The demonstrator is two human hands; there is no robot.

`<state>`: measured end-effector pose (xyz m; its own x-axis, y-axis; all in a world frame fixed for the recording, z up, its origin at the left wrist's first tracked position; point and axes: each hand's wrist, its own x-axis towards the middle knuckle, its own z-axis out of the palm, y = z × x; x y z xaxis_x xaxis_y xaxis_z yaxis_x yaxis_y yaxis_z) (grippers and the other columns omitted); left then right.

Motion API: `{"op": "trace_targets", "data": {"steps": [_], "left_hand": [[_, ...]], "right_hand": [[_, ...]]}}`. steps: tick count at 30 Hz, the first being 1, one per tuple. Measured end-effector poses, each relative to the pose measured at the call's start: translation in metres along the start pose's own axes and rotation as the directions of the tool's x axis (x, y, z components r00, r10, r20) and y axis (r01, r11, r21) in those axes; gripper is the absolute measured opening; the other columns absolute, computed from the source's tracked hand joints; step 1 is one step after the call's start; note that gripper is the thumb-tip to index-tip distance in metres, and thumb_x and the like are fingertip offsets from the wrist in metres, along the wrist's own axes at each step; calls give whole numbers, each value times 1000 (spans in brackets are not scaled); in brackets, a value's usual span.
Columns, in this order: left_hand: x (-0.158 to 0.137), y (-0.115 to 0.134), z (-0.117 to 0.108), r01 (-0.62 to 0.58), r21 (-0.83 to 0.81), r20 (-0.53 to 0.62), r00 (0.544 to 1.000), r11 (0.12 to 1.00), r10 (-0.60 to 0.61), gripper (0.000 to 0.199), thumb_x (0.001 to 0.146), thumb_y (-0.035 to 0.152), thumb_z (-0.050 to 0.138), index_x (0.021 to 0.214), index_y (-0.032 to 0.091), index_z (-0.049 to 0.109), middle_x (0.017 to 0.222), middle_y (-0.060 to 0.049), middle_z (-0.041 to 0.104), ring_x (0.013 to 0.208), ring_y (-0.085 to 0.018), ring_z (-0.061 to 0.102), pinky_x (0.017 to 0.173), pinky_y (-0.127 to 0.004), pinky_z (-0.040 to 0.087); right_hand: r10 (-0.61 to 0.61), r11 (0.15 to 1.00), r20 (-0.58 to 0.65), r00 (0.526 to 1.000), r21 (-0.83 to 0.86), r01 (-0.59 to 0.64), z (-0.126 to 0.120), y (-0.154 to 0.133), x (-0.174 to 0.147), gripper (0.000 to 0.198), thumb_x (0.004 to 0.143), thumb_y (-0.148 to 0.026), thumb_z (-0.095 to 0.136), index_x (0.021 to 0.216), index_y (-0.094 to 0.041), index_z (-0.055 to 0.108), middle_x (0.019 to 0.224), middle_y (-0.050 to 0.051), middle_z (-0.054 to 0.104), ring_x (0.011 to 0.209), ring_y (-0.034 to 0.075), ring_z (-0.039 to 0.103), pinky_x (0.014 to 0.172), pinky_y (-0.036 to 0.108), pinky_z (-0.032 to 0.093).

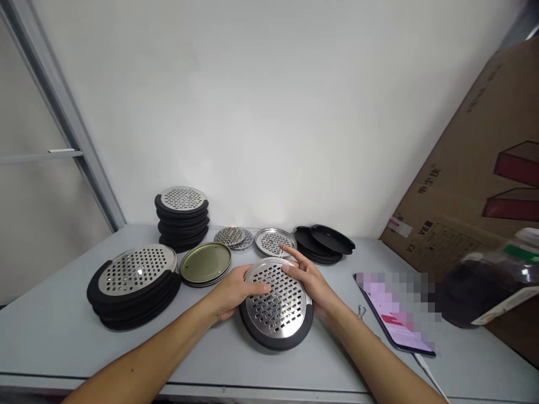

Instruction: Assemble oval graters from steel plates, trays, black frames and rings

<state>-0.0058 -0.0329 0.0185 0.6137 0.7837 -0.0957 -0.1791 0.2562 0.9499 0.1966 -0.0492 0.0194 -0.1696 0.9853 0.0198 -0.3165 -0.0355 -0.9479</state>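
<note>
A round perforated steel disc set in a black rim [278,314] lies on the grey table [63,342] in front of me. My left hand [236,292] rests on its left edge with fingers laid across the metal. On the disc's right edge sits my right hand [309,280], its index finger stretched toward a smaller perforated steel disc [274,241] just behind. Both hands touch the big disc; neither lifts it.
At the left lies a stack of large black-rimmed perforated discs [135,283]. A taller stack [182,217] stands by the wall. Plain metal lids [206,264], small perforated discs [234,238] and black rims [322,244] sit behind. A phone [396,317], a dark jar [484,286] and a cardboard box [475,185] occupy the right.
</note>
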Motion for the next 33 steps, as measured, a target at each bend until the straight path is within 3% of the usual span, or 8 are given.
{"op": "trace_targets", "data": {"steps": [6,19,25,27,30,33], "left_hand": [[-3,3,4,-49,46,-43,998,998,51,41,66,20,80,105,11,68,101,-13,71,95,-29,65,89,-42,46],[-13,9,7,9,-14,7,1000,1000,-9,50,71,26,79,118,16,64,113,-14,68,107,-28,62,97,-42,43],[-38,-4,6,84,-28,-120,989,996,-87,56,76,33,74,128,23,55,127,-12,61,108,-29,61,82,-39,52],[-44,-8,10,55,-4,-178,983,998,-55,57,75,33,74,128,25,54,129,-11,59,110,-30,60,80,-39,53],[-46,-6,18,-45,3,-249,967,999,45,51,75,29,74,123,22,58,126,-10,62,111,-26,59,90,-35,49],[-45,5,19,-76,-28,-311,948,997,64,47,76,29,72,121,20,60,119,-9,66,107,-26,61,87,-33,50]], "right_hand": [[5,1000,16,1000,10,-5,1,0,-1,73,73,-35,76,139,-26,46,110,8,71,96,29,68,86,43,50],[22,1000,22,1000,13,-22,-2,1,0,74,73,-34,77,139,-22,46,97,7,74,86,24,70,80,36,51],[50,998,4,999,44,-50,-2,3,1,69,74,-32,76,136,-19,49,98,9,74,88,25,70,82,39,52],[100,994,3,995,39,-100,-3,4,1,67,75,-32,75,136,-19,49,97,9,74,88,26,70,83,40,52],[178,983,29,984,48,-179,-2,6,1,59,79,-34,72,132,-19,53,102,11,73,89,25,70,83,39,53],[176,981,65,982,74,-181,-1,6,0,47,86,-44,63,124,-17,60,107,12,72,90,24,69,79,36,54]]}}
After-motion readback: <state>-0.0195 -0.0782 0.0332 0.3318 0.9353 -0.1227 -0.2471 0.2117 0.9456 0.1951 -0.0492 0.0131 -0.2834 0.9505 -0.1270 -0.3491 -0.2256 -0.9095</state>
